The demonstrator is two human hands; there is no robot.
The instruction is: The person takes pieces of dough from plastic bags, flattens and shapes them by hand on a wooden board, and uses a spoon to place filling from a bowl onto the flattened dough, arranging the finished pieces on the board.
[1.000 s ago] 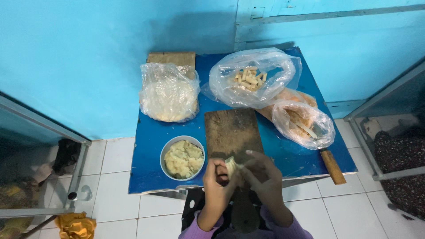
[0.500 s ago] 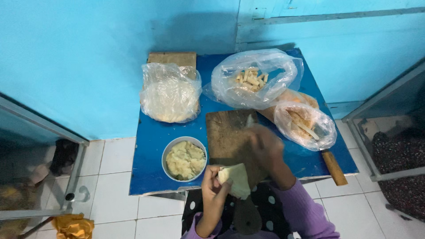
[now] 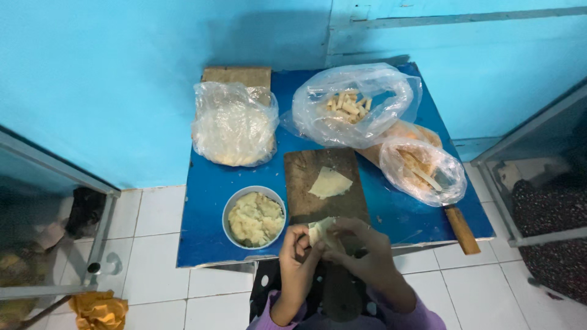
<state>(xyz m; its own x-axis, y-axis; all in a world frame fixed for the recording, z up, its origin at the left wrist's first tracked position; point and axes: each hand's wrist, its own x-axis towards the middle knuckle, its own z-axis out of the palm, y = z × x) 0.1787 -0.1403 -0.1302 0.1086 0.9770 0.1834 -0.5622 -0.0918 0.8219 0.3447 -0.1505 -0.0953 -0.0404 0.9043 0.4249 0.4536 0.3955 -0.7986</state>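
Note:
My left hand point(image 3: 298, 255) and my right hand point(image 3: 362, 249) meet over the near end of a dark wooden board point(image 3: 318, 197), both pinching a small pale dough wrapper point(image 3: 319, 230) between the fingers. A second pale wrapper point(image 3: 329, 183) lies flat on the middle of the board. Left of the board stands a round bowl point(image 3: 254, 217) of yellowish mashed filling. All of this rests on a small blue table point(image 3: 211, 195).
At the back left sits a clear bag of pale wrappers point(image 3: 232, 125) on a wooden block. A bag of short cut sticks point(image 3: 353, 105) is behind the board, another bag point(image 3: 418, 169) lies at the right on a wooden paddle point(image 3: 461, 230). White floor tiles surround the table.
My right hand reached out over the board and came back; a wrapper now lies flat on the board. Both hands have closed again on the wrapper in front of me.

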